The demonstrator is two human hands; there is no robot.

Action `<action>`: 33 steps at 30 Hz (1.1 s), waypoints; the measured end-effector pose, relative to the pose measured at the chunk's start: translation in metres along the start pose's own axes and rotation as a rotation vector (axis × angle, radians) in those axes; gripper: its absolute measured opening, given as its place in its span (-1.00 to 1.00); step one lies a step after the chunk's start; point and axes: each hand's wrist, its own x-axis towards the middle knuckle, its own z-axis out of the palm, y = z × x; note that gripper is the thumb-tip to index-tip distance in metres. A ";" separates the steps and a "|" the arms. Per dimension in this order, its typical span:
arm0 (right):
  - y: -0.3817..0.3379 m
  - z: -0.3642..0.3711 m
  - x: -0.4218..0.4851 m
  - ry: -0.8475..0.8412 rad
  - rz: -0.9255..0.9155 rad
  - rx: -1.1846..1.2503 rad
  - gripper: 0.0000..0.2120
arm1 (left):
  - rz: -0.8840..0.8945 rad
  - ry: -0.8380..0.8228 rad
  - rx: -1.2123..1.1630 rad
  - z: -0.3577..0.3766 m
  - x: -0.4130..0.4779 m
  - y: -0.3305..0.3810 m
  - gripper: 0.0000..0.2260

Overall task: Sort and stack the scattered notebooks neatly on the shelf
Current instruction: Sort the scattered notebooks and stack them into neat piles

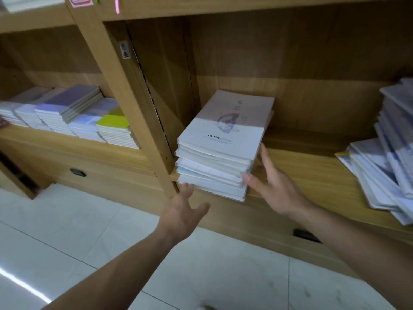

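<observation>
Stack of notebooks (220,151) on the wooden shelf (312,171), close against the left upright, edges uneven, top cover printed DARING. Left hand (182,211): open, fingers spread, fingertips touching the stack's near left corner, gripping nothing. Right hand (272,186): open, fingers straight along the stack's right side, thumb at its near right corner. Far right, same shelf: slumped pile of notebooks (384,166), well apart. Left bay: tidy rows of notebooks (67,115).

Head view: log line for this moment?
left hand open at notebook stack front | right hand open against stack side | messy pile far right
</observation>
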 end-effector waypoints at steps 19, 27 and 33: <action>-0.019 0.018 0.025 -0.012 0.076 -0.133 -0.16 | 0.053 -0.133 0.199 -0.017 0.022 -0.004 -0.35; -0.028 -0.059 -0.041 0.034 0.120 -0.540 -0.21 | 0.179 -0.057 0.156 -0.026 -0.021 0.044 -0.50; -0.021 -0.140 -0.109 0.260 0.073 -0.706 -0.36 | 0.385 -0.072 0.149 0.006 -0.048 0.123 -0.52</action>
